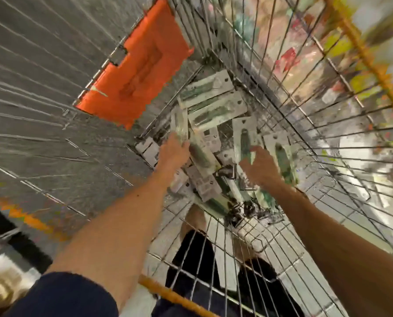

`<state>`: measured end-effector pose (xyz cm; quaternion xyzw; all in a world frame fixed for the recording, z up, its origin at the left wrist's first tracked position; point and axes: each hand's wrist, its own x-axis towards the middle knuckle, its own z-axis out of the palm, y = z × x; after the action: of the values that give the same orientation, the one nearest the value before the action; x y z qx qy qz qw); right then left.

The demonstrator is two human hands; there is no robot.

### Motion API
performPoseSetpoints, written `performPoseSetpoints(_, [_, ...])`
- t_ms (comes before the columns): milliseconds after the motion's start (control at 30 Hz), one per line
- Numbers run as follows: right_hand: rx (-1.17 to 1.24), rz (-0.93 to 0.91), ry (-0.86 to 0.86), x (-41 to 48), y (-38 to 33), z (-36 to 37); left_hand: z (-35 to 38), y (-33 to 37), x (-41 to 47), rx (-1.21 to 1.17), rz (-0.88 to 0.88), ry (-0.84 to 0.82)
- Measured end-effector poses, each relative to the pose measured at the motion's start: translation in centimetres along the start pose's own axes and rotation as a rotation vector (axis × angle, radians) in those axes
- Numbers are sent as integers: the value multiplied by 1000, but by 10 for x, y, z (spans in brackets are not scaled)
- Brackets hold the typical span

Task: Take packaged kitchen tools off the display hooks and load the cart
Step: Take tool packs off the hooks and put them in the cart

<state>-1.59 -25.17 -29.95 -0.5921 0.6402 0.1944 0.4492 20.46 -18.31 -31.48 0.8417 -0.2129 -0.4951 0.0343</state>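
I look straight down into a wire shopping cart (294, 124). Several packaged kitchen tools on white cards with green handles (214, 108) lie piled on its bottom. My left hand (173, 152) reaches deep into the cart and holds a narrow package (179, 126) at the pile's left edge. My right hand (260, 167) is down in the cart too, fingers spread over the green-handled packages (284, 156) on the right; the blur hides whether it grips one.
An orange plastic flap (136, 67) of the child seat hangs at the cart's upper left. The orange cart handle (172, 296) crosses the bottom. Grey tiled floor (42, 88) lies to the left, blurred shelf goods to the right. My legs show through the wire.
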Motion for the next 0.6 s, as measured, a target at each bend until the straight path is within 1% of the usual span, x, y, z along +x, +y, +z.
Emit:
performPoseSetpoints(167, [-26,71,72,28,-1,22,12,-9,37,-122,-107,-7])
performPoseSetpoints(267, [-84,66,118,32,-7,22,18,-8,37,-178,-95,47])
performPoseSetpoints(333, [-5,74,131,37,-10,20,22,-10,39,-298,-114,71])
performPoseSetpoints(433, [178,121,52,41,-14,15,24,-13,44,-492,-230,22])
performPoseSetpoints(533, [267,105,-15,44,-22,12,23,-15,51,-595,-321,-30])
performPoseSetpoints(600, [306,109,-37,45,-25,11,23,-19,55,-631,-349,-55])
